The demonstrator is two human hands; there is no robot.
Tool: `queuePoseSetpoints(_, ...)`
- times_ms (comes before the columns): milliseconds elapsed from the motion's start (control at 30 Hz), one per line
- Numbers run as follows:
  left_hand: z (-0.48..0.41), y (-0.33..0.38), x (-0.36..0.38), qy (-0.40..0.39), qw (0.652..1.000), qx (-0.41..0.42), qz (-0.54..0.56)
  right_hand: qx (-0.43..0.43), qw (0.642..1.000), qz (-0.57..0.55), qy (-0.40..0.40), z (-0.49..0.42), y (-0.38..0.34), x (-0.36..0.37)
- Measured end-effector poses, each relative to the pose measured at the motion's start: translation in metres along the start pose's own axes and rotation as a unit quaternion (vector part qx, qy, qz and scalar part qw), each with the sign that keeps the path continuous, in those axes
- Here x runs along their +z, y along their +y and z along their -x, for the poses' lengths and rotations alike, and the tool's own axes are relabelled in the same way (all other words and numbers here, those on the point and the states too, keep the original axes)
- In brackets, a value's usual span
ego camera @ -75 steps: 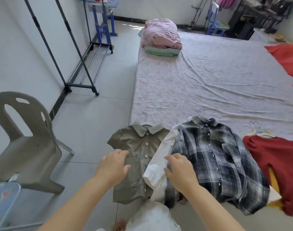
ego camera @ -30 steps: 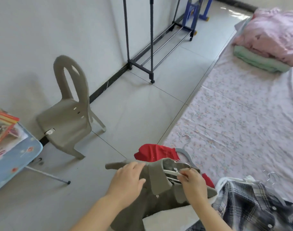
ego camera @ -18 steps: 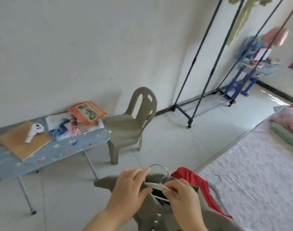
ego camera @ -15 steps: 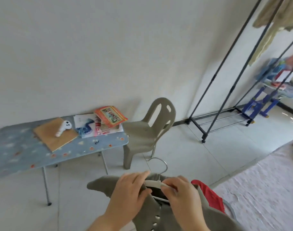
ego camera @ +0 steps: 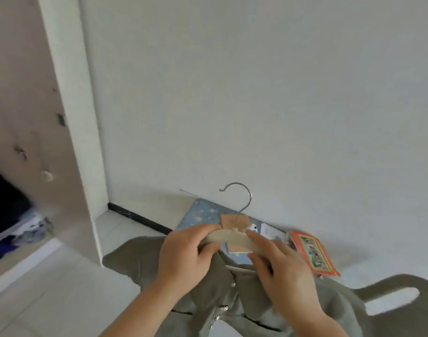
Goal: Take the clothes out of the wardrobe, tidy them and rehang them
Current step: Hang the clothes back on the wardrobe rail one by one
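An olive-grey short-sleeved shirt (ego camera: 140,263) hangs on a pale hanger (ego camera: 228,238) with a metal hook (ego camera: 242,198) pointing up. My left hand (ego camera: 183,259) grips the hanger's left arm together with the shirt's shoulder. My right hand (ego camera: 278,271) holds the hanger's right arm, fingers curled over it. The shirt's button front (ego camera: 222,310) drops between my forearms. At the far left the wardrobe (ego camera: 25,132) stands open, with dark and blue-white clothes (ego camera: 11,215) inside.
A white wall fills most of the view. Behind my hands a blue patterned table (ego camera: 203,212) carries a brown board (ego camera: 233,221) and a red-orange book (ego camera: 312,255). The grey plastic chair's back (ego camera: 388,295) shows at the lower right. Pale floor tiles (ego camera: 49,288) lie at the lower left.
I have lifted the olive shirt on its hanger off the bed and turned left: bed, rack and other clothes left the view, and the wardrobe came in at the left.
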State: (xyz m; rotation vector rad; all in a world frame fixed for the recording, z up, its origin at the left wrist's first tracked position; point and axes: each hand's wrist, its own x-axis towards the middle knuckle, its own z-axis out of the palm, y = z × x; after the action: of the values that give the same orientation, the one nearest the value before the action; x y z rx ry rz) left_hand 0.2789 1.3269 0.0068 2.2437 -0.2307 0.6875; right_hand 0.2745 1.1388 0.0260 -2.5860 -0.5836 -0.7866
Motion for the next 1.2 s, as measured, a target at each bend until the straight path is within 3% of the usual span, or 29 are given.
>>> queuePoseSetpoints(133, -0.024, -0.047, -0.053, 0.073, 0.993, -0.073, -0.056, -0.135, 0.988, -0.054, 0.056, -0.073, -0.029, 0.042)
queuePoseSetpoints(467, -0.038, -0.111, -0.181, 0.215, 0.934, -0.214, -0.189, -0.364, 0.916, -0.159, 0.060, -0.201, -0.148, 0.122)
queuePoseSetpoints(800, -0.042, -0.190, -0.287, 0.283, 0.881, -0.250, -0.284, -0.424, 0.883, -0.200, 0.014, -0.282, -0.273, 0.187)
queuePoseSetpoints(1200, -0.114, -0.332, -0.442, 0.321, 0.872, -0.232, -0.288, -0.401, 0.892, -0.207, -0.013, -0.397, -0.444, 0.276)
